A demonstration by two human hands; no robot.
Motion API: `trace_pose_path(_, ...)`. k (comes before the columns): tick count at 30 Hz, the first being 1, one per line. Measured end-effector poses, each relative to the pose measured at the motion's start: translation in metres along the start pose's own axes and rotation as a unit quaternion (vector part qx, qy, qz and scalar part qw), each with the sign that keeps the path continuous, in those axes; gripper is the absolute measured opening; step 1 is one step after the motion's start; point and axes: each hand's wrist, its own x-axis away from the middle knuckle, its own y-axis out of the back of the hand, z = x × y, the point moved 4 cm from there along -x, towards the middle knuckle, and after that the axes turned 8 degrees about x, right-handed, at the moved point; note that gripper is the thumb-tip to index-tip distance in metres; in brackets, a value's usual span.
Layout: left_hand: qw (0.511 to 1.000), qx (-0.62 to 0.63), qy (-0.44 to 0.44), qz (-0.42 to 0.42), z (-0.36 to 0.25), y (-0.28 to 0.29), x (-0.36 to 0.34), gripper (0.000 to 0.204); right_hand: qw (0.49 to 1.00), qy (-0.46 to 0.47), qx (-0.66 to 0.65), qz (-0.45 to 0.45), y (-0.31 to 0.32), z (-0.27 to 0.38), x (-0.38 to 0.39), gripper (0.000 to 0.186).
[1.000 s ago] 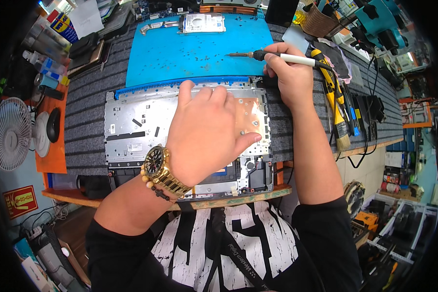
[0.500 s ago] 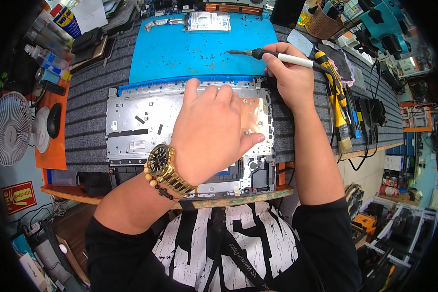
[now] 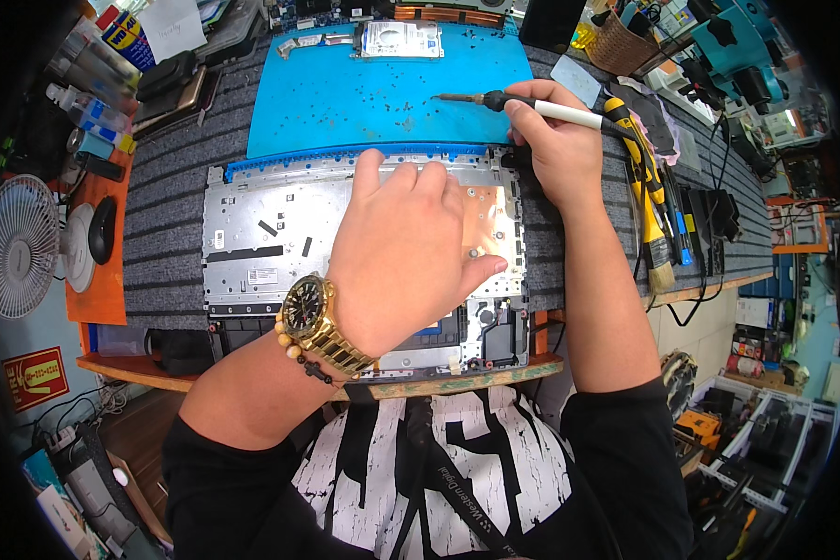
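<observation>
In front of me lies a silver laptop chassis (image 3: 243, 210) with its inner side up and a blue strip (image 3: 294, 162) along its far edge. Palm down on it rests my left hand (image 3: 397, 238), thumb stretched out to the right and fingers bent toward the blue strip; the fingertips are partly hidden. My right hand (image 3: 569, 154), just beyond the chassis's far right corner, grips a soldering iron (image 3: 569, 115) with a white handle. The iron's tip points left above a blue mat (image 3: 336, 93) strewn with small black bits.
A hard drive (image 3: 401, 40) sits on the mat's far side. To the right lie a yellow-handled brush (image 3: 661, 276), tools and cables. Phones (image 3: 170, 79) and bottles stand at the left, near a white fan (image 3: 21, 245). A teal microscope (image 3: 739, 56) occupies the far right.
</observation>
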Motion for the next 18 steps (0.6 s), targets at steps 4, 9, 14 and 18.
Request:
trace_pose_path(4, 1.0, 0.003, -0.006, -0.015, 0.001, 0.0, 0.003, 0.068, 0.999, -0.01, -0.035, -0.01, 0.006, 0.005, 0.0, 0.024)
trace_pose_path(9, 1.0, -0.001, -0.01, -0.015, 0.001, -0.003, 0.004, 0.068, 0.986, 0.053, -0.159, -0.005, 0.039, 0.032, -0.012, 0.022)
trace_pose_path(14, 1.0, 0.004, -0.016, -0.02, 0.0, -0.004, 0.004, 0.069, 0.971, 0.146, -0.187, 0.001, 0.117, 0.085, -0.027, 0.028)
trace_pose_path(18, 1.0, -0.015, -0.013, -0.013, 0.004, -0.006, 0.009, 0.069, 0.951, 0.193, -0.237, -0.052, 0.145, 0.142, -0.007, 0.028)
